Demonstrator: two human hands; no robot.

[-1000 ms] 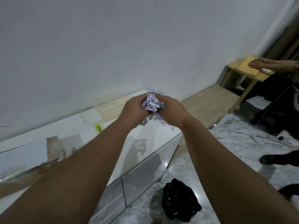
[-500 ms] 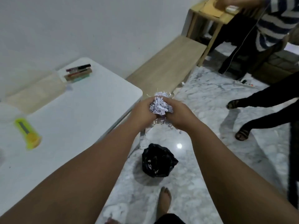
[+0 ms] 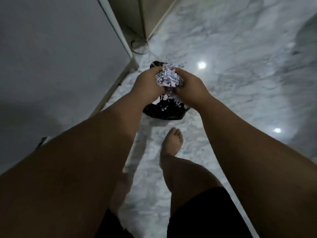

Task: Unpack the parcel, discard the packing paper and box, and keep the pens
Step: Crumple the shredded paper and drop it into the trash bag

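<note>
A wad of shredded white packing paper (image 3: 167, 78) is pressed between my left hand (image 3: 148, 83) and my right hand (image 3: 190, 85). Both hands hover directly above a black plastic bag (image 3: 164, 110) that sits on the marble floor. A few paper strips dangle below my hands, over the bag's mouth, and some shreds lie inside it. The pens and the box are out of view.
The white table (image 3: 60, 57) fills the left side, its edge running diagonally toward the bag. A wooden bench base (image 3: 137, 19) stands at the top. My bare foot (image 3: 172, 143) is on the marble floor (image 3: 240, 74) just behind the bag.
The view has tilted from the table and wall down to the floor. My hands carried the paper wad off the table edge and now hold it right over the black bag.
</note>
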